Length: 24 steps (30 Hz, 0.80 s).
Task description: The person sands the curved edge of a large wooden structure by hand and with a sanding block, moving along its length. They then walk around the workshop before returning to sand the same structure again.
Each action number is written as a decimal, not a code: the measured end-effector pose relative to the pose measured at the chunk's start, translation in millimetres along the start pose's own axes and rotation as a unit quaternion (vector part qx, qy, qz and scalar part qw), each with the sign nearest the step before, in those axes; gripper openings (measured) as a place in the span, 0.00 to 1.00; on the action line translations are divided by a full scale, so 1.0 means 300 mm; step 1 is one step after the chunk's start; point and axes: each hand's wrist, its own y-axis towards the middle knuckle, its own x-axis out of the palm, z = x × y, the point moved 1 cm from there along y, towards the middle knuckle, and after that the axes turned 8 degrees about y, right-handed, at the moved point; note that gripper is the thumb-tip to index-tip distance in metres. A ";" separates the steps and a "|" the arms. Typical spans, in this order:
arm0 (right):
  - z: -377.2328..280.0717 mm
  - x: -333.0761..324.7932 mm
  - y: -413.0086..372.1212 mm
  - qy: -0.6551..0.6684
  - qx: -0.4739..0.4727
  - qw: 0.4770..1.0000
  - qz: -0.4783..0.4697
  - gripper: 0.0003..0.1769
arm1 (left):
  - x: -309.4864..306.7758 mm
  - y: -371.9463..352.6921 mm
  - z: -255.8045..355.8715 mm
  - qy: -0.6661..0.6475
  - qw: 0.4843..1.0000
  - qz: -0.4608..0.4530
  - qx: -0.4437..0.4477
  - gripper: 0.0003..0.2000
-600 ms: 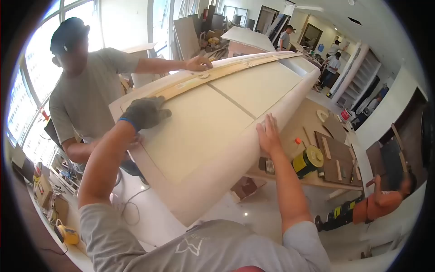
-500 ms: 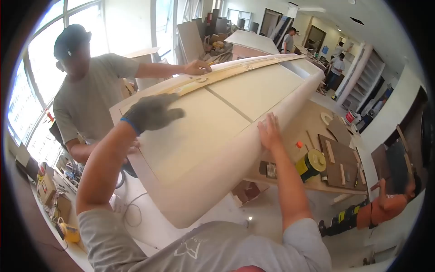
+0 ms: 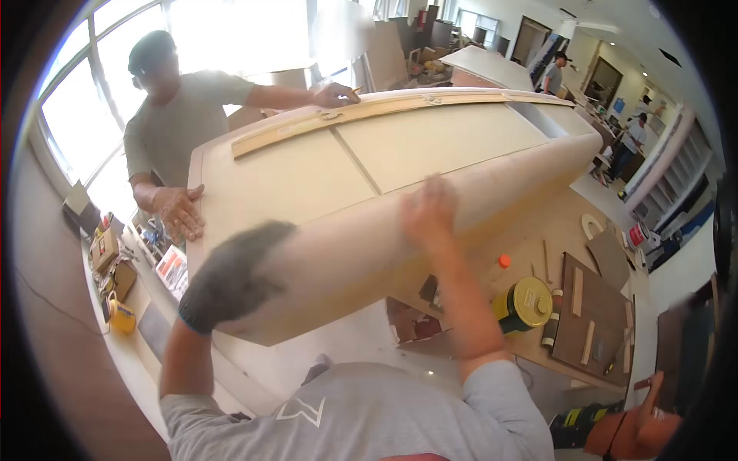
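Observation:
A large pale panel piece [image 3: 269,180] with a rounded white side [image 3: 346,238] spans the view, tilted in front of me. My left hand [image 3: 238,273], in a dark grey glove, is over the near left end of that side, its fingers smeared by motion. Bare and slightly blurred, my right hand [image 3: 430,209] lies at the near upper edge, fingers over the rounded side. Along the far edge runs a long thin wooden strip [image 3: 296,123]. A co-worker's hand [image 3: 178,213] rests on the left end, while the other hand [image 3: 336,95] is at the far edge beside the strip.
Below the piece at right stands a wooden worktable [image 3: 530,253] with a yellow-green can [image 3: 530,303], an orange cap [image 3: 504,261] and a brown board with battens [image 3: 588,315]. A person in orange [image 3: 638,426] is at lower right. Tools and boxes line the left.
The piece has tilted, showing more of its rounded side. My gloved left hand has moved from above the panel down to the near side. The co-worker's lower hand now shows on the left end.

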 end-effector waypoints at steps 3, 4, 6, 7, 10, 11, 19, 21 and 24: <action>0.024 0.097 -0.073 0.052 -0.151 0.984 0.083 0.48 | 0.073 -0.152 -0.085 0.086 0.973 0.123 -0.175 0.35; 0.082 0.126 -0.073 0.098 -0.184 0.972 0.108 0.49 | 0.124 -0.173 -0.096 0.112 0.967 0.153 -0.168 0.34; 0.377 0.058 0.146 0.118 -0.054 0.980 0.150 0.45 | 0.137 -0.212 -0.053 0.169 0.952 0.185 -0.176 0.30; 0.356 0.020 0.136 0.109 -0.042 0.983 0.142 0.45 | 0.145 -0.214 -0.042 0.193 0.948 0.193 -0.165 0.30; 0.213 0.043 0.066 0.054 -0.086 0.984 0.149 0.45 | 0.181 -0.220 -0.049 0.224 0.931 0.252 -0.141 0.25; 0.142 0.086 0.023 0.032 -0.115 0.980 0.158 0.45 | 0.186 -0.227 -0.051 0.213 0.930 0.267 -0.138 0.24; -0.549 0.165 -0.442 0.190 -0.344 0.915 0.094 0.47 | 0.198 -0.337 -0.002 0.103 0.931 0.318 -0.144 0.13; -0.551 0.158 -0.435 0.202 -0.363 0.907 0.074 0.47 | 0.219 -0.429 0.040 0.078 0.931 0.320 -0.158 0.13; -0.297 0.156 -0.287 0.159 -0.370 0.904 0.143 0.46 | 0.329 -0.686 0.069 0.022 0.930 0.298 -0.214 0.11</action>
